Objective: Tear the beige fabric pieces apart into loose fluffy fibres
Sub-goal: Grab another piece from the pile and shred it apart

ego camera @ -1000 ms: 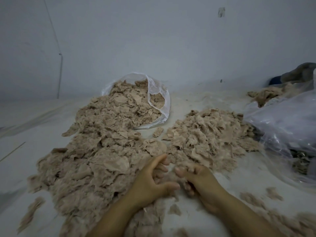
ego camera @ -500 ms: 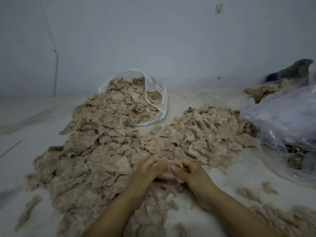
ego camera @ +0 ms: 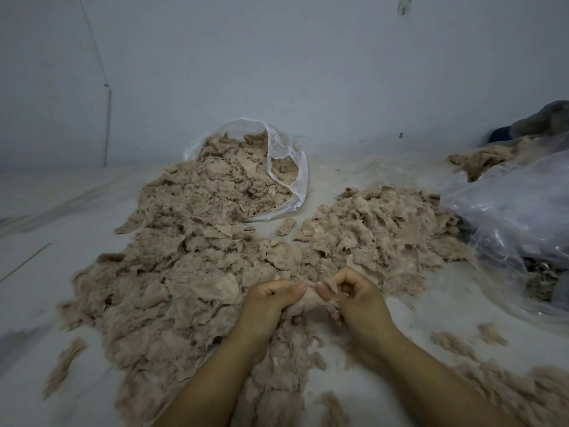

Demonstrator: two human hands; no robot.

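Observation:
A wide heap of beige fabric pieces [ego camera: 172, 272] spreads over the white floor at the left and centre, spilling from a clear plastic bag [ego camera: 286, 161] at the back. A second, fluffier heap of torn fibres [ego camera: 378, 229] lies to the right. In front of the heaps, my left hand [ego camera: 271, 300] and my right hand [ego camera: 354, 294] are close together, thumbs nearly touching. Both pinch one small beige fabric piece [ego camera: 311, 298] between thumb and curled fingers, just above the heap's near edge.
A large clear plastic bag [ego camera: 517, 217] lies at the right, with more beige material [ego camera: 480, 158] and a dark cloth [ego camera: 542, 121] behind it. Loose fibre tufts [ego camera: 455, 343] dot the floor at the lower right. A pale wall [ego camera: 277, 72] rises behind.
My hands lifted out of the heap and closed together; the left hand, open a second ago, now pinches the same small piece as the right hand.

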